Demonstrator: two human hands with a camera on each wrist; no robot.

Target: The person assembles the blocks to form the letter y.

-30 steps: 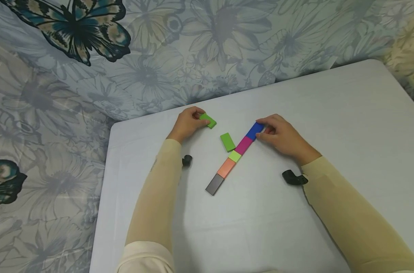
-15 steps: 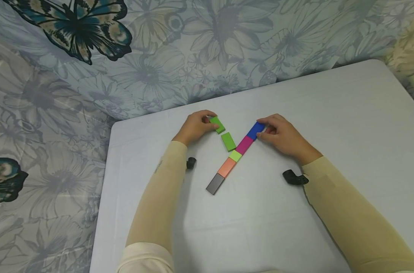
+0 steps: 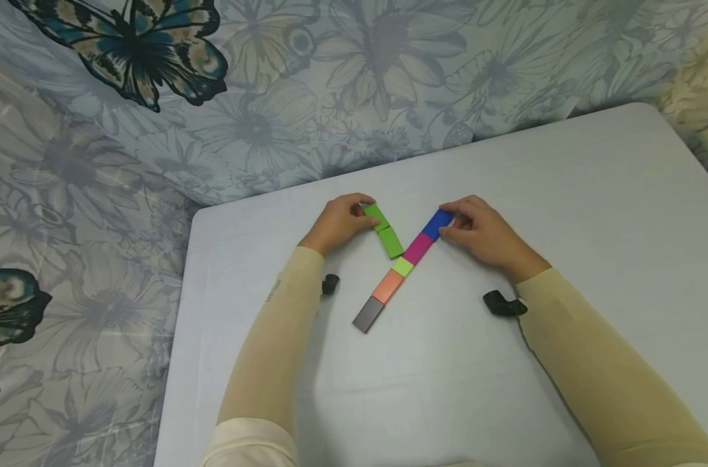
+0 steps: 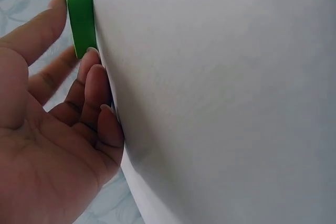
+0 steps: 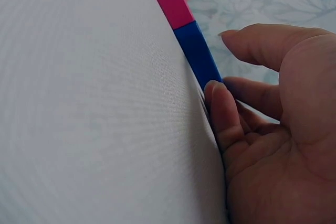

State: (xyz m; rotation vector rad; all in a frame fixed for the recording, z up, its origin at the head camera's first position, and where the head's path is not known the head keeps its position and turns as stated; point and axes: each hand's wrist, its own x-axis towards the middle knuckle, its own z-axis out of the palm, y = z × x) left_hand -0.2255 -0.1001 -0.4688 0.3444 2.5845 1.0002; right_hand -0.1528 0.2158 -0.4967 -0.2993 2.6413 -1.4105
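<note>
My left hand (image 3: 343, 220) pinches a flat green block (image 3: 377, 214) between thumb and fingers. Its end meets a second green block (image 3: 391, 244), whose lower corner lies at the slanting row of blocks. At the row's top end, my right hand (image 3: 483, 235) holds the blue block (image 3: 437, 223), thumb and index finger at its corners. Below it run a magenta block (image 3: 417, 249), a shorter lime block (image 3: 402, 266), an orange block (image 3: 387, 286) and a grey block (image 3: 368, 314). In the right wrist view, fingertips touch the end of the blue block (image 5: 198, 53).
The blocks lie on a white-covered table (image 3: 447, 389). A floral curtain (image 3: 354, 97) with butterflies hangs behind the back and left edges. Black wrist-worn pieces stick out by the left sleeve (image 3: 330, 284) and the right sleeve (image 3: 503, 303).
My left hand has moved right and slightly down, turning its green block until that end meets the other green block. My right hand has stayed on the blue block.
</note>
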